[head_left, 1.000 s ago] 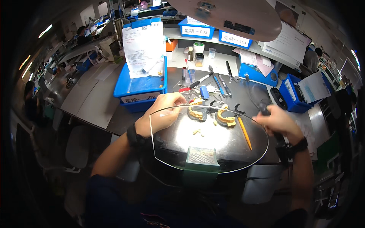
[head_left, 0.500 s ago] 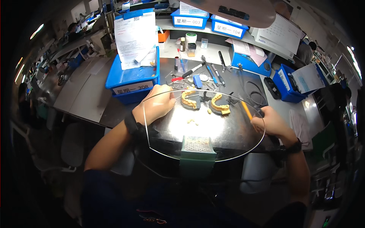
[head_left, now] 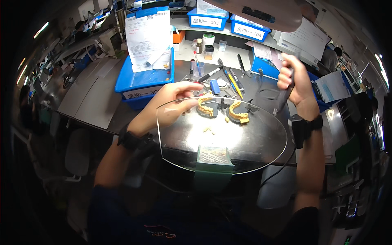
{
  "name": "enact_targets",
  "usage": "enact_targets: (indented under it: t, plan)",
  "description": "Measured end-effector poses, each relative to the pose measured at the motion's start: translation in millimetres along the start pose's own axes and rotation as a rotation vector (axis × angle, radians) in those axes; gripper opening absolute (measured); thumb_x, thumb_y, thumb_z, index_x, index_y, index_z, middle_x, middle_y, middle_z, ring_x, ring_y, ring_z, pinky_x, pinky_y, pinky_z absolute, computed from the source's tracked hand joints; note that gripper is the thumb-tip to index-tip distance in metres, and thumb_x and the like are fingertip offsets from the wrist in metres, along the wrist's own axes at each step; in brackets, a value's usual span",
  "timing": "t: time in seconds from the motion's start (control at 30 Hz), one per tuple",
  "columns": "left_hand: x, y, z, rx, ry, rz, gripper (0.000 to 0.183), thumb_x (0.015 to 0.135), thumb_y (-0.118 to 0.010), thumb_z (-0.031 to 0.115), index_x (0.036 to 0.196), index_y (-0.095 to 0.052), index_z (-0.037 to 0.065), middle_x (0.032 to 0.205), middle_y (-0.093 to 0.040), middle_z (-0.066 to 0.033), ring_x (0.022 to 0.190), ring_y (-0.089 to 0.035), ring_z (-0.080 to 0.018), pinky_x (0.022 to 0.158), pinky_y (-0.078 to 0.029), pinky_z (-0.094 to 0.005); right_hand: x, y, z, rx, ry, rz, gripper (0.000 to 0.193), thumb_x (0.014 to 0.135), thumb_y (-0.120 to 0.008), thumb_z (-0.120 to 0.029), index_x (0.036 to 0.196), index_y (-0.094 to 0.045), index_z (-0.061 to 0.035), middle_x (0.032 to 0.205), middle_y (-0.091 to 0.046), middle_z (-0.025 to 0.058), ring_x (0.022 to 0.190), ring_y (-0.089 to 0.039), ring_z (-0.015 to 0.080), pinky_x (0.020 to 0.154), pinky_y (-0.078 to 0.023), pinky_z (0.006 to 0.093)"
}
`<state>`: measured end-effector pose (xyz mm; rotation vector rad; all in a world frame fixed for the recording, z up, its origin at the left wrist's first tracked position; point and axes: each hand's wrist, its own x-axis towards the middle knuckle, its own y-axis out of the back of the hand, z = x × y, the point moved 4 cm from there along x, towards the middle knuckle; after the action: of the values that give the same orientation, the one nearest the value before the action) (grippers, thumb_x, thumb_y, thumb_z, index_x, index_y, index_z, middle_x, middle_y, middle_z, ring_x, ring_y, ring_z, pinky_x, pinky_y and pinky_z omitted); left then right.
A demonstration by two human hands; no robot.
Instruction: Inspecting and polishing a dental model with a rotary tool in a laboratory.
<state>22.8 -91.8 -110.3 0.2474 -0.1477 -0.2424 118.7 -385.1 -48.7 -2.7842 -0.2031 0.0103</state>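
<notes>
My right hand (head_left: 297,83) is raised at the right, closed around a dark, slim handpiece (head_left: 284,97) that points down and is blurred by motion. A cord hangs below that wrist. My left hand (head_left: 173,104) holds nothing; its thumb and fingers are apart beside the left dental model (head_left: 205,108). The right dental model (head_left: 238,113) stands close by. Both are yellowish tooth arches on dark bases. Small tooth-coloured pieces (head_left: 208,130) lie in front of them. A yellow pencil-like stick (head_left: 235,85) lies among the pens behind the models.
A clear shield (head_left: 261,157) spans the work area above a green holder with a perforated top (head_left: 213,155). A blue bin (head_left: 143,83) with papers stands at the left. Small jars (head_left: 208,52) and more blue bins (head_left: 249,30) line the back. A lamp head (head_left: 261,14) overhangs.
The yellow stick has left my right hand and lies among the pens. That hand has risen and now grips the dark handpiece. My left hand has opened from a closed shape.
</notes>
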Motion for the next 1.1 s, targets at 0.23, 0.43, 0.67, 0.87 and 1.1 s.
enact_targets:
  t: [0.23, 0.43, 0.67, 0.87, 1.1]
  plan:
    - [40, -34, 15, 0.038, -0.080, -0.059, 0.022, 0.096, -0.055, 0.016, 0.108, -0.066, 0.001, 0.072, -0.054, 0.0058, 0.060, -0.040, -0.0018, 0.053, -0.034, -0.0183, 3, 9, 4, 0.783, 0.266, -0.075, 0.030, 0.082, -0.058, -0.015, 0.060, -0.038, -0.0142, 0.051, -0.033, -0.0047, 0.042, -0.031, 0.0093, 0.047, -0.031, 0.0244]
    - [45, -67, 20, -0.060, -0.201, -0.206, 0.024, 0.098, -0.053, 0.016, 0.118, -0.064, 0.007, 0.068, -0.045, 0.0097, 0.057, -0.034, -0.0001, 0.051, -0.029, -0.0183, -3, -5, 21, 0.848, 0.311, -0.112, 0.030, 0.078, -0.056, -0.016, 0.056, -0.036, -0.0154, 0.049, -0.033, -0.0043, 0.041, -0.031, 0.0098, 0.045, -0.031, 0.0231]
    - [46, -70, 18, -0.152, -0.146, -0.210, 0.029, 0.098, -0.053, 0.013, 0.125, -0.061, 0.010, 0.069, -0.046, 0.0104, 0.056, -0.034, 0.0006, 0.050, -0.028, -0.0178, -2, -6, 23, 0.862, 0.302, -0.115, 0.030, 0.079, -0.055, -0.017, 0.055, -0.037, -0.0155, 0.049, -0.033, -0.0045, 0.041, -0.031, 0.0099, 0.046, -0.031, 0.0231]
    - [45, -70, 19, -0.116, -0.127, -0.200, 0.029, 0.097, -0.053, 0.013, 0.125, -0.061, 0.011, 0.073, -0.050, 0.0095, 0.060, -0.037, 0.0014, 0.051, -0.030, -0.0168, -3, -8, 26, 0.885, 0.282, -0.108, 0.028, 0.079, -0.055, -0.017, 0.056, -0.037, -0.0153, 0.049, -0.033, -0.0044, 0.041, -0.031, 0.0097, 0.046, -0.031, 0.0230]
    - [44, -68, 14, 0.087, -0.191, -0.193, 0.029, 0.096, -0.054, 0.010, 0.124, -0.060, 0.007, 0.075, -0.054, 0.0063, 0.060, -0.040, 0.0001, 0.052, -0.034, -0.0181, -5, -13, 32, 0.674, 0.393, -0.207, 0.024, 0.081, -0.052, -0.023, 0.062, -0.038, -0.0166, 0.051, -0.034, -0.0048, 0.042, -0.032, 0.0094, 0.043, -0.029, 0.0242]
